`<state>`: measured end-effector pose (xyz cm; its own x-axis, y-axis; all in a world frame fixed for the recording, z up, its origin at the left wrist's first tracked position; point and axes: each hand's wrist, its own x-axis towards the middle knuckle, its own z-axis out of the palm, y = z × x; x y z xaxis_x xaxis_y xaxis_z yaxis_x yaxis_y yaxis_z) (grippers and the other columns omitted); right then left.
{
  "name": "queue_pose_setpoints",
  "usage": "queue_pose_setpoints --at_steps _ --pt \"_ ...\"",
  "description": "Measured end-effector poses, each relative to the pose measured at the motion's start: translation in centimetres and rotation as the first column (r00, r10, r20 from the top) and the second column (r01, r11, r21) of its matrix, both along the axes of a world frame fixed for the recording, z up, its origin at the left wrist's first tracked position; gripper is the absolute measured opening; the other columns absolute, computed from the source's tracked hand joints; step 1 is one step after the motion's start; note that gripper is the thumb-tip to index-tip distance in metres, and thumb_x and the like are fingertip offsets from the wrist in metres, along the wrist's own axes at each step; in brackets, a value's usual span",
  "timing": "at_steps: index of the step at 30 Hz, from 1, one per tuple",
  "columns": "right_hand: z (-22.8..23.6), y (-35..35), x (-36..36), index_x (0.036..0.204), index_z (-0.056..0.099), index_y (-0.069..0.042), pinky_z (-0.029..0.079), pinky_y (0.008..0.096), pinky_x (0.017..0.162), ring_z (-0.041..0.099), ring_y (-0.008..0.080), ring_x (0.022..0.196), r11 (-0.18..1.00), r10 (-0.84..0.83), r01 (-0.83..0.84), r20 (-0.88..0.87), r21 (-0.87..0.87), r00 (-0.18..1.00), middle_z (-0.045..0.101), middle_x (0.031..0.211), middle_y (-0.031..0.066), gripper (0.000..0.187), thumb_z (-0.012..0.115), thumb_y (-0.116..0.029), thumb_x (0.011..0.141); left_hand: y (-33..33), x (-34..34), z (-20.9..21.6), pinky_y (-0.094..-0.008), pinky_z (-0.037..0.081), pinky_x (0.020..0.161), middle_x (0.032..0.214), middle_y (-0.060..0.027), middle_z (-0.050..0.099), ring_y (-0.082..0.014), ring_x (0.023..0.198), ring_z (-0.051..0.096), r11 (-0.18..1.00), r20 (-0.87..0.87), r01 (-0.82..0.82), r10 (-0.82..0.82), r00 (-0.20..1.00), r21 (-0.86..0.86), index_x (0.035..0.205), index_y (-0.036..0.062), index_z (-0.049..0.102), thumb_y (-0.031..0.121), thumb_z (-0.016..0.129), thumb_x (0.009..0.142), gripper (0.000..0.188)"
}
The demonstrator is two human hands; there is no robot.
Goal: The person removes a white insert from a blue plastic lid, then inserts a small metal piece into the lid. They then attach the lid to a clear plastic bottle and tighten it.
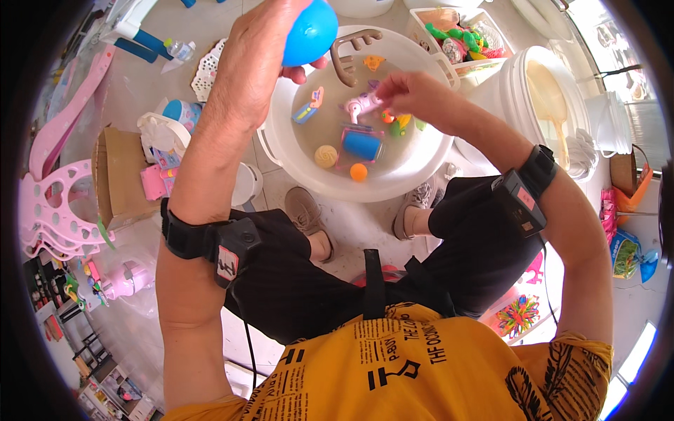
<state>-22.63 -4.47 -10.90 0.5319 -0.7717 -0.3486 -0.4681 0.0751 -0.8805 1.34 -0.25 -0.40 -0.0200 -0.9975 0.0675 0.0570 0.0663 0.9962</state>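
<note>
At the top, my left hand is closed round a glossy blue ball, held above the left rim of a white basin. Over the basin, my right hand has its fingers bent, with the fingertips at a pink and purple toy figure; part of their contact is hidden. In the basin's water are a blue cylinder in a pink frame, an orange ball, a cream ball, a pink and blue toy and an orange toy. A brown comb-like piece rests at the far rim.
Beyond the basin stands a white crate of colourful toys. Large white buckets are stacked at the right. To the left are a cardboard box, pink plastic parts and a clear bottle. My shoes flank the basin's near side.
</note>
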Motion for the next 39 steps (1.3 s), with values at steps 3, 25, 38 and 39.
queue_pose_setpoints --at_steps 3,25,38,39 --pt "-3.4 0.5 -1.8 0.099 0.069 0.003 0.059 0.0301 0.073 0.068 0.0169 0.083 0.983 0.184 -0.186 -0.191 0.009 0.964 0.067 0.095 0.0096 0.015 0.058 0.0 0.089 0.5 0.0 0.6 -0.0213 0.042 0.057 0.081 0.0023 0.061 -0.0054 0.069 0.055 0.996 0.288 0.078 -0.06 0.956 -0.052 0.106 0.0058 0.067 0.031 0.058 0.103 0.027" --pt "5.6 3.8 -1.6 0.132 0.052 0.004 0.05 0.043 0.107 0.063 0.0322 0.12 0.827 -0.348 -0.158 0.713 0.539 0.608 0.059 0.132 0.0204 0.043 0.049 -0.031 0.106 -0.2 1.5 -0.7 -0.0355 0.057 0.079 0.115 -0.0128 0.065 -0.0235 0.086 0.069 0.838 -0.131 0.502 -0.485 0.865 0.212 0.115 -0.0055 0.064 0.033 0.053 0.096 0.044" --pt "7.6 2.0 -1.7 0.133 0.05 0.004 0.054 0.0411 0.104 0.066 0.0319 0.116 0.888 -0.311 -0.101 0.747 0.449 0.587 0.06 0.129 0.0237 0.034 0.05 -0.014 0.104 -1.2 0.8 -0.5 -0.0364 0.054 0.067 0.114 -0.0124 0.066 -0.0277 0.088 0.069 0.877 -0.385 0.445 -0.352 0.853 0.183 0.118 -0.0033 0.06 0.033 0.051 0.097 0.043" --pt "7.6 2.0 -1.7 0.132 0.05 0.004 0.055 0.0397 0.102 0.067 0.031 0.114 0.898 -0.305 -0.083 0.748 0.431 0.59 0.061 0.128 0.0238 0.031 0.05 -0.009 0.104 -1.3 0.8 -0.6 -0.0365 0.054 0.066 0.114 -0.0126 0.066 -0.028 0.088 0.069 0.886 -0.379 0.43 -0.342 0.86 0.176 0.118 -0.0034 0.06 0.034 0.051 0.097 0.043"
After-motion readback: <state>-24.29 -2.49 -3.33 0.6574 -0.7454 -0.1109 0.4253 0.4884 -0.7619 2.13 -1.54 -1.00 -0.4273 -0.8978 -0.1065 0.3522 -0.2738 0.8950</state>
